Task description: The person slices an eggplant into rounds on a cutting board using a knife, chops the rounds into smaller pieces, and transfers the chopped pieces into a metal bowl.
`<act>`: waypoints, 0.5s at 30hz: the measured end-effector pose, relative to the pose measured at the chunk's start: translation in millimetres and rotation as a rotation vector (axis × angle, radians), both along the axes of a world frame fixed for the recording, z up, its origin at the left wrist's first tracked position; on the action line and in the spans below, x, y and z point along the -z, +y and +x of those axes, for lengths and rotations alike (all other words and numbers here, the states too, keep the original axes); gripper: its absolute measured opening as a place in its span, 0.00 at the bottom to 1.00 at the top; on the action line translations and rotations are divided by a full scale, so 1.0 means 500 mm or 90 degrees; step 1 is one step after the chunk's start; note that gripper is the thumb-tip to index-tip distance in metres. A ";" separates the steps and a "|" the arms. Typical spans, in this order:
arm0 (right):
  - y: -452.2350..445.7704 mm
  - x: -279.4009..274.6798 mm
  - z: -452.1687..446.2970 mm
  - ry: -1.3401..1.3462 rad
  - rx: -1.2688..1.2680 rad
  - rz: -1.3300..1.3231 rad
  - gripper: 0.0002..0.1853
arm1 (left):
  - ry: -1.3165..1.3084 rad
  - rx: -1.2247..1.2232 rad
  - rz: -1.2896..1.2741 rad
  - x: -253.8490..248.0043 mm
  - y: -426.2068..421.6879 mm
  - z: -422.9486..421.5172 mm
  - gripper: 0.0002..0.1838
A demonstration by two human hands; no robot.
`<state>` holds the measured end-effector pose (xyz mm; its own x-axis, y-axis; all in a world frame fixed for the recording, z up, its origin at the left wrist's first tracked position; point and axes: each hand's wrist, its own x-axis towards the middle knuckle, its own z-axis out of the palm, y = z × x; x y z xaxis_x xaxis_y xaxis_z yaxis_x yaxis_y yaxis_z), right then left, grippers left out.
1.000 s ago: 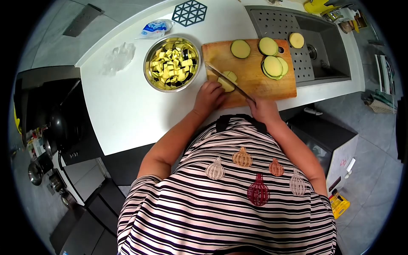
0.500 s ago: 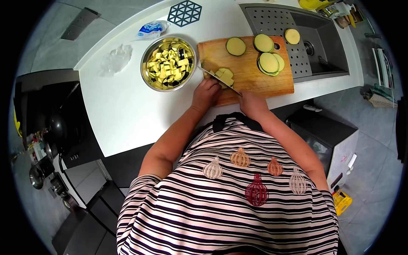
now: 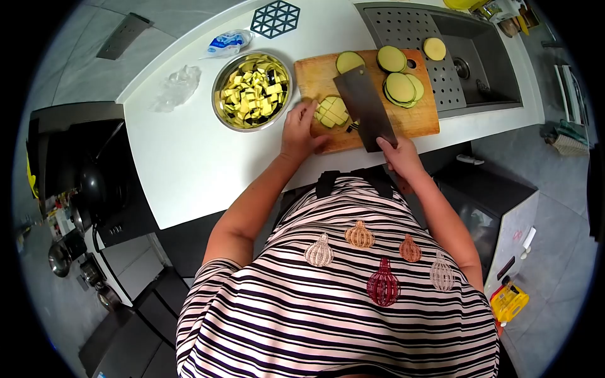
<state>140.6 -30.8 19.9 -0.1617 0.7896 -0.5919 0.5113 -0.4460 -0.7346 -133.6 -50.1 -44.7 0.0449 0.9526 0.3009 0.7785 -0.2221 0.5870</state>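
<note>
My right hand (image 3: 401, 157) grips a cleaver (image 3: 365, 108) by its handle, the broad dark blade lying flat-side up over the wooden cutting board (image 3: 413, 129). At the board's left edge is my left hand (image 3: 301, 131), fingers apart and holding nothing. Beside its fingertips sits an eggplant slice cut into small squares (image 3: 331, 112), the pieces still together. A few dark-skinned scraps (image 3: 353, 126) lie near the blade. Round eggplant slices (image 3: 399, 87) rest on the right of the board; another slice (image 3: 348, 61) is partly covered by the blade tip.
Left of the board stands a steel bowl (image 3: 216, 113) of diced eggplant (image 3: 255, 94). Clear plastic (image 3: 179, 87), a blue-and-white packet (image 3: 228, 42) and a hexagonal trivet (image 3: 275, 19) lie on the counter (image 3: 183, 170). One slice (image 3: 434, 48) sits on the sink's perforated tray (image 3: 403, 28).
The cleaver has come up off the slice and swung to the right, its flat side now showing. My left hand has opened and moved slightly left, uncovering the cut squares.
</note>
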 end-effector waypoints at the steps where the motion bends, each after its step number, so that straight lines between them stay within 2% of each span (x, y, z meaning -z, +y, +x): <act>1: -0.004 0.011 0.004 0.002 0.004 0.000 0.19 | 0.002 0.004 0.000 -0.001 0.009 0.002 0.49; 3: -0.017 0.044 0.012 0.116 0.095 -0.074 0.20 | 0.036 -0.043 -0.049 -0.012 0.020 0.018 0.52; 4: -0.022 0.047 0.009 0.118 0.097 -0.077 0.20 | 0.039 -0.041 -0.052 -0.034 0.026 0.029 0.52; 6: -0.032 0.054 -0.004 0.102 0.104 -0.034 0.19 | 0.082 -0.050 0.029 -0.068 0.036 0.051 0.45; 7: -0.035 0.056 -0.010 0.105 0.109 -0.037 0.19 | 0.085 -0.046 0.026 -0.062 0.036 0.059 0.45; 9: -0.036 0.058 -0.022 0.157 0.116 -0.055 0.18 | -0.002 0.028 0.088 -0.047 0.035 0.076 0.36; 10: -0.035 0.056 -0.027 0.160 0.121 -0.057 0.18 | -0.035 0.040 0.100 -0.048 0.037 0.088 0.21; 11: -0.032 0.055 -0.033 0.193 0.108 -0.056 0.18 | -0.033 0.044 0.099 -0.034 0.043 0.088 0.21; 13: -0.033 0.046 -0.037 0.229 0.096 -0.056 0.18 | -0.007 0.055 0.155 -0.008 0.053 0.085 0.13; 15: -0.031 0.032 -0.035 0.153 0.104 -0.040 0.17 | 0.008 0.019 0.151 0.005 0.051 0.083 0.10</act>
